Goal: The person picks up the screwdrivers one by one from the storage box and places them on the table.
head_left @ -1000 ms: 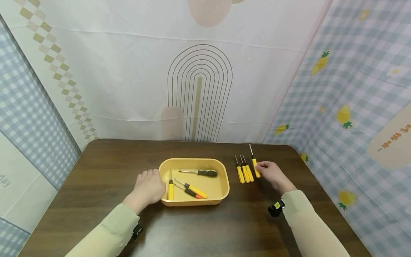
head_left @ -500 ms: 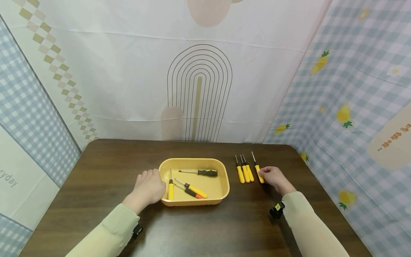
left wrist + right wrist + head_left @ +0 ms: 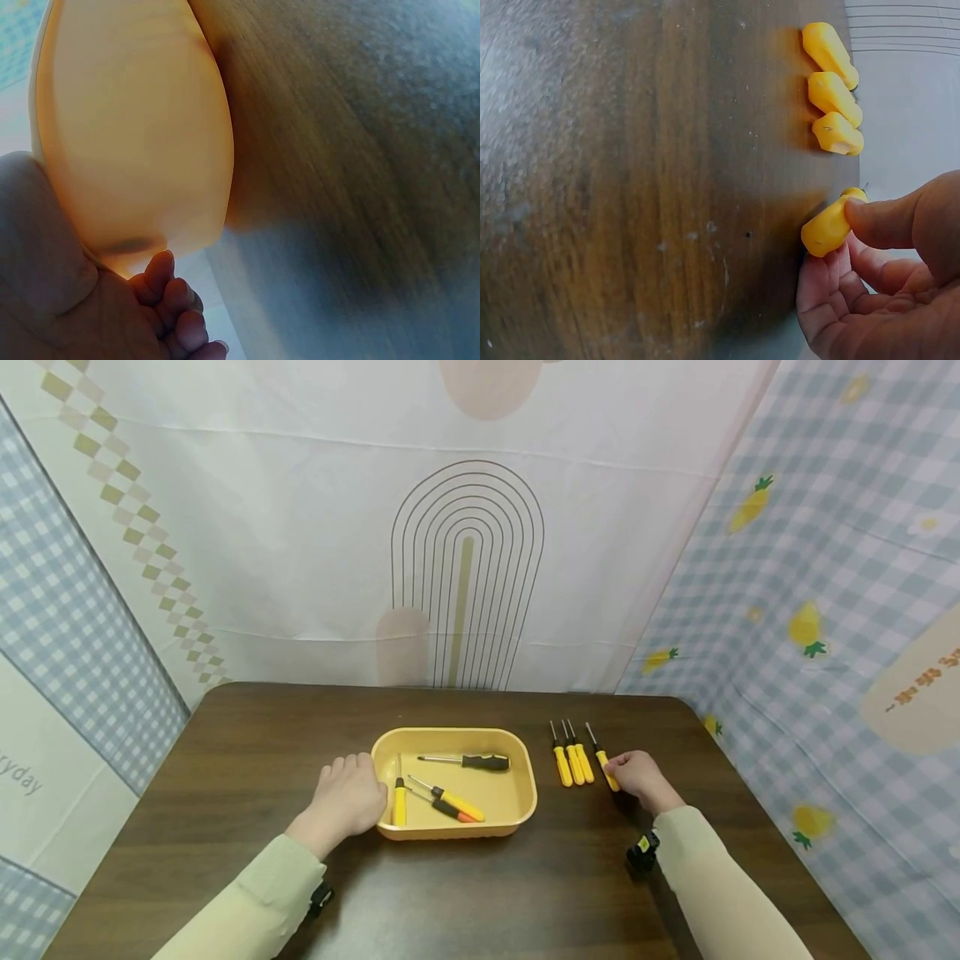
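My left hand (image 3: 348,795) grips the left end of a yellow plastic basket (image 3: 480,832); in the left wrist view its thumb and curled fingers hold the basket's wall (image 3: 142,135). Inside lie a black-handled screwdriver (image 3: 485,762), two yellow-handled ones and one with a black and red handle (image 3: 450,811). To the right of the basket, my right hand (image 3: 643,779) pinches the yellow handle of a screwdriver (image 3: 602,758) between thumb and fingers, low over the table. In the right wrist view that handle (image 3: 826,229) shows, its shaft mostly hidden.
Three yellow-handled screwdrivers (image 3: 573,764) lie side by side on the dark wooden table (image 3: 480,902), between the basket and my right hand. A patterned cloth (image 3: 315,568) hangs behind the table's back edge, and a checked cloth (image 3: 795,568) hangs on the right.
My right hand has drawn the screwdriver toward me and slightly right, away from the three in the row. The left hand and the basket have stayed put.
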Demonstrator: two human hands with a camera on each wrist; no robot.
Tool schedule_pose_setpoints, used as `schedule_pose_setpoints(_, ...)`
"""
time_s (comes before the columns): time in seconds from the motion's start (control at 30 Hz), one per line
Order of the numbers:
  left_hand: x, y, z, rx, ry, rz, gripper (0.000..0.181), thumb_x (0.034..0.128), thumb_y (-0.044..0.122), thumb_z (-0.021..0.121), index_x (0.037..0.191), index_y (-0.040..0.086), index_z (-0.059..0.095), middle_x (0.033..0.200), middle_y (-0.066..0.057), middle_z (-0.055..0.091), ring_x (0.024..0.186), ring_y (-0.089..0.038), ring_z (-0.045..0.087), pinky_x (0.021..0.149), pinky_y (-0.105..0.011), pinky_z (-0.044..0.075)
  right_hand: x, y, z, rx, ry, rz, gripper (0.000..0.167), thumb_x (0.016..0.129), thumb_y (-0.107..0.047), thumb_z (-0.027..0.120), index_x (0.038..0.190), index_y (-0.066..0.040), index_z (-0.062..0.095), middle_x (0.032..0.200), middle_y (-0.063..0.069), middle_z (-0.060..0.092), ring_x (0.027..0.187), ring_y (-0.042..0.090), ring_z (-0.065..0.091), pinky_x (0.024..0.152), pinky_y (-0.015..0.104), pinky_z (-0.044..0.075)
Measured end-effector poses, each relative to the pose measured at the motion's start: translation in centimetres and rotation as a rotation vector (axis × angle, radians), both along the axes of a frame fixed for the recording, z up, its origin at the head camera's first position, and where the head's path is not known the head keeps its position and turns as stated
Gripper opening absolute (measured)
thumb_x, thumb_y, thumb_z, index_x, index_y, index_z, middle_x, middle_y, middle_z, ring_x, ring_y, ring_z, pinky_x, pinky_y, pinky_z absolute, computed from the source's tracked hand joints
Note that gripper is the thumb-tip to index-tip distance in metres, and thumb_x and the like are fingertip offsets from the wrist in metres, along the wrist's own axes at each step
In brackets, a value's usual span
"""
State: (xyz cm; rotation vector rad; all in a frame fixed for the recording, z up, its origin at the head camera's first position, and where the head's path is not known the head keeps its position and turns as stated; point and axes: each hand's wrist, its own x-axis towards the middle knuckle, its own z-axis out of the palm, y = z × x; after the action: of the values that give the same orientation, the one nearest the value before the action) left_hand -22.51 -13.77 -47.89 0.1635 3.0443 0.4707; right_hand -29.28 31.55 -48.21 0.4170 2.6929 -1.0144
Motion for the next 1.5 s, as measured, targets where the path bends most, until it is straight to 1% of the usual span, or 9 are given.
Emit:
schedule_pose_setpoints(0.13,0.0,0.1,0.1,0.0,0.002,-0.005,0.037,0.0936,0.025,0.048,0.109,-0.009,0.048,0.093,-0.018,0.05,0.092,-0.036,0.046,0.083,-0.051,0.035,0.2,0.0,0.1,0.001,0.022,0.005,0.022,0.098,-0.014,0.055,0.104,0.005,0.064,0.102,0.016,0.058,0.085,0.026,0.053,0.068,0.035,0.046)
schedule_pose_setpoints(0.27,0.1,0.2,0.2,0.007,-0.001,-0.008,0.037,0.0933,0.025,0.048,0.108,-0.009,0.048,0.092,-0.018,0.05,0.091,-0.035,0.046,0.082,-0.05,0.035,0.2,0.1,0.1,-0.004,0.049,0.007,0.02,0.096,-0.014,0.058,0.103,0.004,0.065,0.101,0.016,0.059,0.084,0.026,0.054,0.066,0.034,0.047)
schedule_pose_setpoints(0.47,0.2,0.1,0.3,0.013,-0.003,-0.011,0.036,0.0931,0.024,0.048,0.107,-0.009,0.049,0.091,-0.017,0.05,0.089,-0.034,0.046,0.08,-0.049,0.035,0.0,-0.4,0.7,0.015,0.093,0.023,0.018,0.093,-0.012,0.061,0.098,0.004,0.067,0.097,0.015,0.062,0.08,0.025,0.055,0.065,0.035,0.046)
schedule_pose_setpoints(0.6,0.2,0.0,0.4,0.016,-0.003,-0.015,0.036,0.0931,0.024,0.048,0.107,-0.009,0.049,0.092,-0.017,0.05,0.089,-0.034,0.046,0.08,-0.049,0.035,-0.7,-0.8,0.8,0.005,0.089,0.001,0.019,0.094,-0.013,0.06,0.1,0.004,0.068,0.102,0.016,0.061,0.084,0.026,0.055,0.068,0.036,0.046)
schedule_pose_setpoints(0.77,0.1,-0.1,0.4,0.013,0.0,-0.012,0.035,0.0925,0.024,0.049,0.106,-0.009,0.048,0.091,-0.017,0.05,0.088,-0.035,0.045,0.08,-0.05,0.035,-1.6,-1.0,0.6,-0.097,0.063,-0.058,0.024,0.096,-0.016,0.058,0.109,0.004,0.065,0.117,0.02,0.056,0.095,0.029,0.055,0.076,0.038,0.048)
schedule_pose_setpoints(0.93,0.1,-0.2,0.3,0.012,-0.001,-0.015,0.036,0.0923,0.024,0.049,0.106,-0.009,0.048,0.093,-0.018,0.05,0.089,-0.036,0.046,0.081,-0.051,0.035,-1.7,-0.9,0.2,-0.177,0.029,-0.124,0.03,0.097,-0.017,0.058,0.116,0.005,0.063,0.125,0.022,0.053,0.104,0.031,0.054,0.083,0.039,0.048)
schedule_pose_setpoints(1.1,0.1,-0.1,0.3,0.01,-0.007,-0.019,0.037,0.0927,0.024,0.048,0.107,-0.009,0.048,0.093,-0.018,0.05,0.09,-0.036,0.046,0.081,-0.051,0.035,-1.4,-0.5,0.0,-0.182,0.011,-0.119,0.037,0.096,-0.022,0.058,0.122,0.005,0.06,0.127,0.022,0.053,0.108,0.032,0.054,0.09,0.043,0.046)
schedule_pose_setpoints(1.27,0.1,-0.1,0.5,0.014,-0.012,-0.018,0.036,0.0925,0.024,0.048,0.107,-0.009,0.048,0.092,-0.018,0.05,0.089,-0.036,0.045,0.081,-0.05,0.035,-1.2,-0.1,-0.1,-0.203,0.003,-0.102,0.04,0.097,-0.024,0.057,0.125,0.003,0.059,0.131,0.022,0.051,0.114,0.035,0.052,0.097,0.05,0.04)
schedule_pose_setpoints(1.5,0.0,-0.1,0.3,0.006,-0.018,-0.017,0.036,0.0928,0.024,0.048,0.106,-0.009,0.048,0.091,-0.018,0.049,0.089,-0.036,0.045,0.081,-0.05,0.034,-1.4,0.0,-0.4,-0.201,-0.011,-0.107,0.043,0.096,-0.028,0.059,0.125,0.003,0.06,0.133,0.022,0.051,0.114,0.035,0.052,0.098,0.05,0.041)
